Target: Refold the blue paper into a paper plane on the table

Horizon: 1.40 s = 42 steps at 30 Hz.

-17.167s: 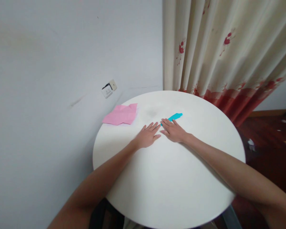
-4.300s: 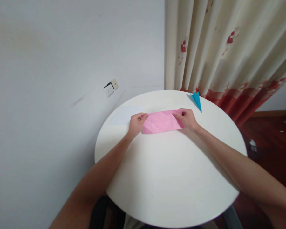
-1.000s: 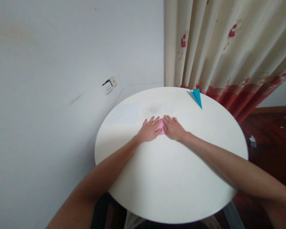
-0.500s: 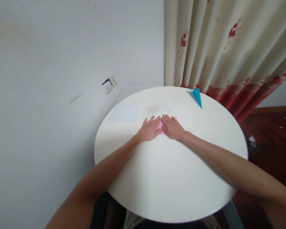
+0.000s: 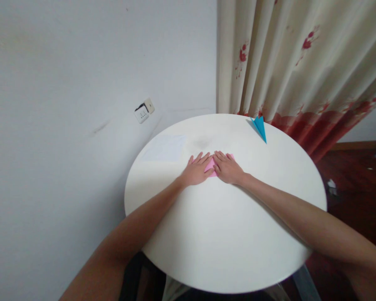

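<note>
Pink paper [image 5: 211,166]: lies flat on the table [image 5: 225,234], mostly hidden under both hands; only a small part shows between them and by the right fingertips.
Left hand [image 5: 196,169]: flat, fingers stretched out, pressing on the left part of the paper, not gripping.
Right hand [image 5: 227,167]: flat too, palm down on the right part, touching the left hand.
Blue plane [image 5: 260,127]: at the far edge, well apart from the hands.
Change: four seconds ago the paper was a long strip held at both ends; now it is folded small under the palms.
</note>
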### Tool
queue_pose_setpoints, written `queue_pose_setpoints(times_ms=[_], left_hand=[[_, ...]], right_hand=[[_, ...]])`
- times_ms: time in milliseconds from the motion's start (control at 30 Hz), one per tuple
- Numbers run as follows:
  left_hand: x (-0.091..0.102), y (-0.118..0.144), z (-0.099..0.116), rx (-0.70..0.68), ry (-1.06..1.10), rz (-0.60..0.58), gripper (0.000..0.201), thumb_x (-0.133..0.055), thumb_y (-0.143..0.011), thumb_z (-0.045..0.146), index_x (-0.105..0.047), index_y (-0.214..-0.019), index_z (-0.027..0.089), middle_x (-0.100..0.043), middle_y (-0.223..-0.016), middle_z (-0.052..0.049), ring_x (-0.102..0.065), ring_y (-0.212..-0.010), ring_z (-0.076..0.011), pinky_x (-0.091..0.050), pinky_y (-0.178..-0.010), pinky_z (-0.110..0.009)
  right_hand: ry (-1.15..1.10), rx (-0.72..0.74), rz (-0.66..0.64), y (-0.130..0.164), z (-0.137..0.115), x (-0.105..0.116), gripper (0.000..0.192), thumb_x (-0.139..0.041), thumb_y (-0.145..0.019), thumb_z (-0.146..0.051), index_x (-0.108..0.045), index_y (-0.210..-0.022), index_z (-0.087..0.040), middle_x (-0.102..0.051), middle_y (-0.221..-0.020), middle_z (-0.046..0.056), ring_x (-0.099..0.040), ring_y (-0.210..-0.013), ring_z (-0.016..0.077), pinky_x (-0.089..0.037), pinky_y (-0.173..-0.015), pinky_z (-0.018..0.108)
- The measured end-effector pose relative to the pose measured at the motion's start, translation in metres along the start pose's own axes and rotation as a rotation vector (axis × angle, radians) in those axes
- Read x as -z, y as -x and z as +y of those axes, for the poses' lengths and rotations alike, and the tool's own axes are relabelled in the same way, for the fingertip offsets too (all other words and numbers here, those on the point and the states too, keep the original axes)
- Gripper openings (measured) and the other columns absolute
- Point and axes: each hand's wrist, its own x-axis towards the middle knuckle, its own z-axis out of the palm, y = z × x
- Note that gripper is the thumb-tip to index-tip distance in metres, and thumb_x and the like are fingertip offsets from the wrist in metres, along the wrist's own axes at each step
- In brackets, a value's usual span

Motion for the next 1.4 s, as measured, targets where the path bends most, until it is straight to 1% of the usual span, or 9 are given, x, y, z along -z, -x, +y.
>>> queue_pose_setpoints(times_ms=[300,433,600,800,1067,1200,1400], left_hand=[[0.001,0.0011,0.0008,0.002,0.021,-0.005,0.066,-0.027,-0.103,0.056,-0.021,-0.161,0.025,-0.017,-0.168,-0.003,-0.012,-0.156,-0.0287,-0.013,-0.122,-0.061],[0.0028,0.0013,0.0019,0.01,0.022,-0.01,0.065,-0.027,-0.103,0.056,-0.022,-0.161,0.026,-0.017,-0.168,-0.003,-0.012,-0.156,-0.0283,-0.013,-0.123,-0.059],[0.0022,0.0013,0.0017,0.009,0.023,-0.01,0.065,-0.027,-0.103,0.056,-0.021,-0.161,0.028,-0.018,-0.168,-0.003,-0.012,-0.156,-0.0277,-0.012,-0.123,-0.058],[0.0023,0.0016,0.0017,0.007,0.027,-0.009,0.066,-0.028,-0.103,0.056,-0.019,-0.161,0.027,-0.018,-0.168,-0.003,-0.012,-0.156,-0.0281,-0.013,-0.123,-0.059],[0.0017,0.0011,0.0011,0.006,0.009,-0.01,0.065,-0.027,-0.103,0.056,-0.021,-0.161,0.028,-0.018,-0.168,-0.003,-0.012,-0.156,-0.0284,-0.013,-0.123,-0.059],[0.001,0.0012,0.0012,0.008,0.01,-0.004,0.064,-0.028,-0.103,0.056,-0.022,-0.16,0.028,-0.019,-0.168,-0.003,-0.012,-0.156,-0.0275,-0.013,-0.123,-0.058],[0.0029,0.0016,0.0021,0.005,0.021,-0.006,0.064,-0.027,-0.103,0.056,-0.023,-0.16,0.027,-0.018,-0.168,-0.002,-0.013,-0.156,-0.0281,-0.014,-0.122,-0.061]], right_hand=[[-0.009,-0.003,-0.009,0.0,0.0002,0.0009,0.06,-0.026,-0.104,-0.034,-0.034,-0.154,-0.001,-0.029,-0.163,0.019,-0.024,-0.152,0.0294,-0.021,-0.122,0.048],[-0.006,-0.002,-0.008,0.0004,0.0003,0.0008,0.06,-0.025,-0.104,-0.034,-0.034,-0.154,-0.002,-0.029,-0.163,0.019,-0.024,-0.152,0.0282,-0.021,-0.122,0.048],[-0.008,0.002,0.003,0.0006,0.0005,0.0003,0.06,-0.026,-0.104,-0.034,-0.035,-0.154,-0.001,-0.03,-0.163,0.02,-0.025,-0.151,0.0295,-0.023,-0.121,0.049],[-0.012,0.001,-0.003,0.0009,0.0002,0.0013,0.06,-0.026,-0.104,-0.034,-0.034,-0.154,-0.002,-0.029,-0.163,0.019,-0.024,-0.152,0.0285,-0.022,-0.122,0.048],[-0.012,0.003,0.008,0.0001,0.0001,-0.0002,0.059,-0.029,-0.103,-0.033,-0.035,-0.153,-0.002,-0.03,-0.163,0.02,-0.025,-0.152,0.0286,-0.022,-0.121,0.048],[-0.013,0.007,0.017,0.0003,0.0007,-0.0009,0.059,-0.028,-0.104,-0.033,-0.036,-0.153,-0.002,-0.03,-0.162,0.02,-0.026,-0.151,0.0291,-0.023,-0.121,0.049],[-0.008,0.006,0.009,0.0009,-0.0005,0.0011,0.059,-0.027,-0.104,-0.033,-0.036,-0.153,-0.001,-0.031,-0.162,0.02,-0.026,-0.151,0.0293,-0.023,-0.121,0.049]])
